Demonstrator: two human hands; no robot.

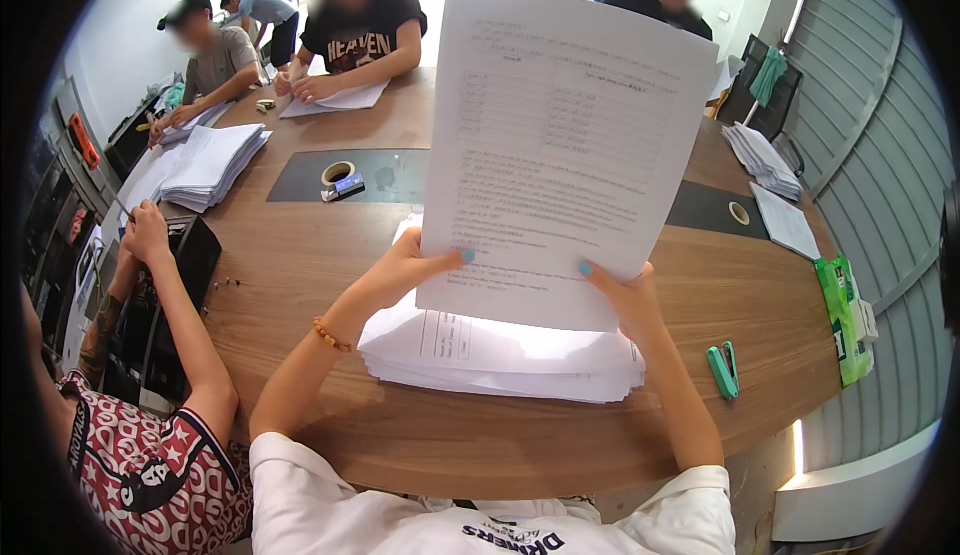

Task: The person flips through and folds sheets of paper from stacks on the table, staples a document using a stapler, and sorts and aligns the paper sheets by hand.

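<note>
Upright in front of me is a printed paper sheet (570, 145), held by its lower corners above the table; whether it is one sheet or several I cannot tell. My left hand (408, 263) pinches its left edge with the thumb on the front. On the right edge, the thumb of my right hand (628, 297) presses the front while the fingers go behind. Below lies a thick stack of papers (500, 365), partly hidden by the held sheet. To the right of that stack rests a green stapler (723, 370).
On the wooden table (300, 355) are a tape roll (338, 173), a small blue box (345, 188), another tape roll (739, 214), a paper pile (212, 165) and a green packet (845, 320). Several people work around it; one sits close on my left near a black case (190, 265).
</note>
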